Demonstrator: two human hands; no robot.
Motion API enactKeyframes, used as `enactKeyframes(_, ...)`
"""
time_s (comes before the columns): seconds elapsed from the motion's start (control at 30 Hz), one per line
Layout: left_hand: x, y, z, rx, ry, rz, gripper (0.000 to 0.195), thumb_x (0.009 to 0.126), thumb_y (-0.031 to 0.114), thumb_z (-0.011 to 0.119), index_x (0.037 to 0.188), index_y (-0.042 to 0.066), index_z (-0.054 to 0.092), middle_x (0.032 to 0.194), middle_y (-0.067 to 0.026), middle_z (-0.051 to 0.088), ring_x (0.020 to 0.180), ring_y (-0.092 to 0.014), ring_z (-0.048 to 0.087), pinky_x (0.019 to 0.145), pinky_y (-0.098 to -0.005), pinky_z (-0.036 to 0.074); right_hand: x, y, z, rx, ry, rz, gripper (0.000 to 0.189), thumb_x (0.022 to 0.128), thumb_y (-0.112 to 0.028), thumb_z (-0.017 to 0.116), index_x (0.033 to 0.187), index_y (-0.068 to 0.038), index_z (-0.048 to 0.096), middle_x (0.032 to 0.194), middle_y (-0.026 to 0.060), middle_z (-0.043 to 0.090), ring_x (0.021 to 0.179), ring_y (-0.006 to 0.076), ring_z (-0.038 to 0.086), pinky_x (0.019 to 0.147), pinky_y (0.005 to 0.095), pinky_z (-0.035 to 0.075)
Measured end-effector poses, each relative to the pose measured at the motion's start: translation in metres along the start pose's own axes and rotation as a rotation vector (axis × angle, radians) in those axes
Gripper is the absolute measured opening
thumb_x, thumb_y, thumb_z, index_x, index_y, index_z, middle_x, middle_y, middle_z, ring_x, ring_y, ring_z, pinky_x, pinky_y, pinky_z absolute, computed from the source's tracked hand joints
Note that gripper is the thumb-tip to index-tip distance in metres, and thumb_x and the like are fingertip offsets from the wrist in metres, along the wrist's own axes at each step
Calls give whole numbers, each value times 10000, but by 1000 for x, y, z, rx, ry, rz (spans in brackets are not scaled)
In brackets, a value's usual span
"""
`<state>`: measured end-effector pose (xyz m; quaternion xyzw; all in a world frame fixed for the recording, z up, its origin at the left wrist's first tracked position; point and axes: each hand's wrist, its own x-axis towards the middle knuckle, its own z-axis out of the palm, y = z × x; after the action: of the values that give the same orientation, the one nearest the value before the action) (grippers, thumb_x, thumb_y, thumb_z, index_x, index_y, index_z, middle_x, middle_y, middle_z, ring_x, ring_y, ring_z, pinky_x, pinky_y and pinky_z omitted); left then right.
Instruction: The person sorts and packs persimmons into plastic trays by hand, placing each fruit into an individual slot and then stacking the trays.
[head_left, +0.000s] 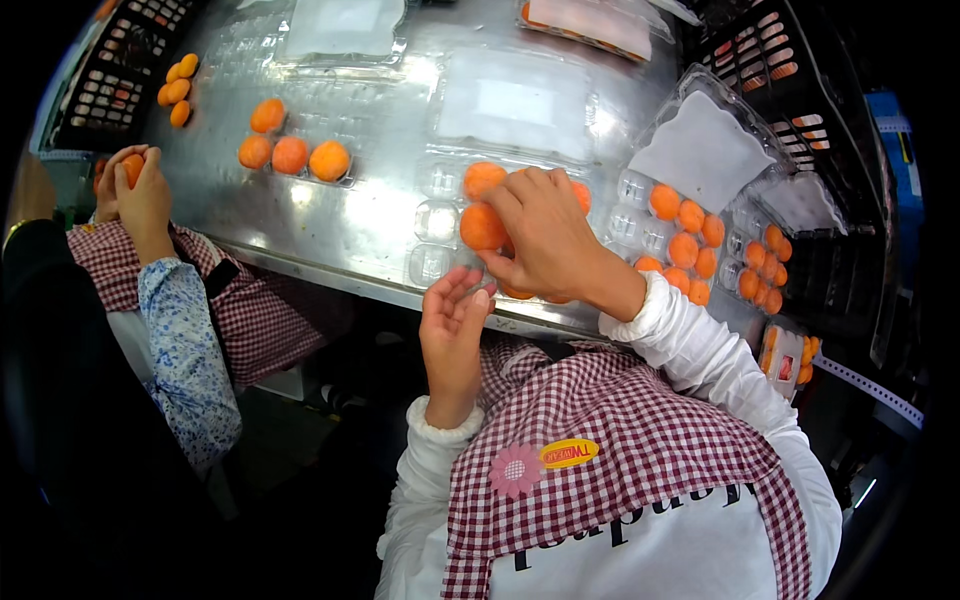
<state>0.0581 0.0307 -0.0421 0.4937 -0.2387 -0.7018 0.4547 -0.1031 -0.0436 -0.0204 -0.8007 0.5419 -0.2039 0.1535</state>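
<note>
In the head view my right hand (544, 232) is over a clear plastic punnet (437, 221) with moulded cups, its thumb and fingers around a round orange fruit (482, 227), which looks like an apricot. Another such fruit (484, 181) lies just behind that one; more show beyond and below the hand, partly covered by it. My left hand (454, 330) is at the punnet's near edge, palm turned up, fingers loosely curled and holding nothing. The punnet's lid (514, 105), with a white pad, lies folded back on the far side.
Part-filled punnets (634, 225) with fruits stand at right, near a black crate (750, 52). Left on the metal table (300, 217) are another part-filled punnet (352, 180) and loose fruits (178, 91). A co-worker's hands (142, 191) hold a fruit at far left, near another black crate (112, 90).
</note>
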Motion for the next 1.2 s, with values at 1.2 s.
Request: enactKeyframes(1.2, -9, 4, -3, 24, 19, -33, 298, 943, 53, 526, 1229, -17, 481, 1140, -124, 578, 968, -174, 592, 851, -284, 479, -50, 45, -34, -99, 315, 129, 327, 681, -138, 708, 992, -102, 615, 960, 60, 592, 948, 262, 523, 863, 431, 349)
